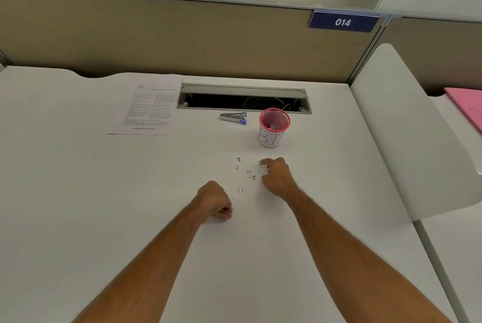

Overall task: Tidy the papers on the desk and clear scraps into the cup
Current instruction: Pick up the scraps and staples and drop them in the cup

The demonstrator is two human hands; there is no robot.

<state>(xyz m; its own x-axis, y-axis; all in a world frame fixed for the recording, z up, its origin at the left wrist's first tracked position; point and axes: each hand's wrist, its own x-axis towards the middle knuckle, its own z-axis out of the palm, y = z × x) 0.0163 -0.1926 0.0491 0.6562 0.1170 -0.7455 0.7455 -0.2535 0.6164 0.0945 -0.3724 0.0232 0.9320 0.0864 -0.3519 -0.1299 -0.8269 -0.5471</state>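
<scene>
Scrap-clearing is underway: the right hand (277,176) pinches at a staple scrap (259,162) just below the cup (273,127), needing a lift there, while the left hand (215,201) rests fisted, seemingly empty.

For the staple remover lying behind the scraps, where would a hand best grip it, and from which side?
Grip the staple remover across its silver body, near the middle, coming from above and the near side. It lies flat on the desk, long axis left to right, blue tips toward the pink cup, so the two long sides are free for thumb and fingers. The open cable tray behind probably makes a rear approach awkward.
</scene>
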